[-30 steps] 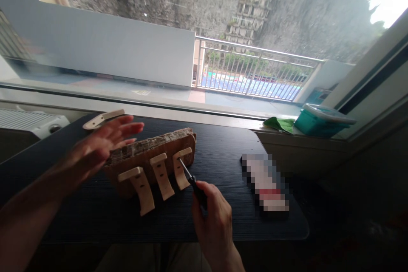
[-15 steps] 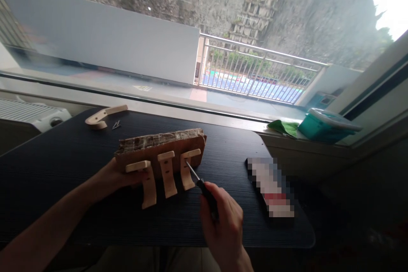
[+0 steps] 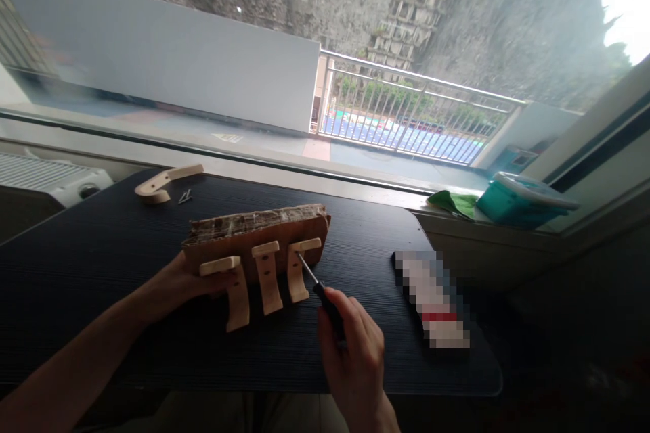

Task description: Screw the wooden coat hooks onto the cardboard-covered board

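My left hand (image 3: 196, 284) grips the left end of a thick block of layered cardboard (image 3: 254, 224), its thumb lying near the left hook. Along the block's near face stand three pale wooden hooks: a left one (image 3: 237, 301), a middle one (image 3: 269, 284) and a right one (image 3: 297, 277). Wrapped round the dark handle of a screwdriver (image 3: 330, 308), my right hand (image 3: 355, 352) is closed. The screwdriver's metal tip meets the upper hole of the right hook; whether a screw sits there is too small to tell.
A loose wooden hook (image 3: 165, 183) lies at the table's far left, with several screws (image 3: 185, 197) beside it. On the right of the dark table (image 3: 126, 243) is a blurred-out flat object (image 3: 431, 301). A green cloth (image 3: 454, 204) and a teal box (image 3: 525, 201) rest on the windowsill.
The screwdriver's tip has shifted very slightly up the right hook, and my right hand has moved a little to the left. The cardboard block stays almost where it was.
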Action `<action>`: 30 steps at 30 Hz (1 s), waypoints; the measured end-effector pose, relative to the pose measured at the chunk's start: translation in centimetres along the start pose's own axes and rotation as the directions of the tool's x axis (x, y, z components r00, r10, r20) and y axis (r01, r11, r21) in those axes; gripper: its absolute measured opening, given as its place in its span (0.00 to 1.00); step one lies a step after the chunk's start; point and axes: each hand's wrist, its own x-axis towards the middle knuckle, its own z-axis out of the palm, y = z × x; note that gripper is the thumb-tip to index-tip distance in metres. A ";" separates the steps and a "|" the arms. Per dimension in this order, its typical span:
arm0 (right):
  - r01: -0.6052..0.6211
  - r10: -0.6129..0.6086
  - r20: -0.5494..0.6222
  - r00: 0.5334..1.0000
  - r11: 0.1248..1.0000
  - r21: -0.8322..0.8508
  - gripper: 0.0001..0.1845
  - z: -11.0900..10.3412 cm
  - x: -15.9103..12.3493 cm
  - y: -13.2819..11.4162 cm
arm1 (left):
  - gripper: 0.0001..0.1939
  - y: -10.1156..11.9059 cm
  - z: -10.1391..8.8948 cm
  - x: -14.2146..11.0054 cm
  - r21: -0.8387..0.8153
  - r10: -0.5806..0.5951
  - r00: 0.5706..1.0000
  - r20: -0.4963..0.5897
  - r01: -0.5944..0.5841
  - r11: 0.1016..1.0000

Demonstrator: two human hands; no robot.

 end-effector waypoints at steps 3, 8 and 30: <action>-0.012 0.012 -0.001 1.000 1.000 0.012 0.18 -0.1 -0.1 -0.1 | 0.14 -0.1 -0.2 0.0 0.019 -0.018 1.000 0.001 0.018 1.000; -0.039 0.041 -0.018 0.999 0.996 0.076 0.18 -0.2 0.1 -0.1 | 0.16 -0.3 -0.1 -0.1 -0.019 -0.027 0.999 0.033 0.028 0.999; 0.121 -0.091 0.189 0.978 0.980 -0.157 0.18 -1.6 1.4 -0.1 | 0.13 0.9 0.7 -1.2 0.004 -0.016 1.000 -0.013 0.016 1.000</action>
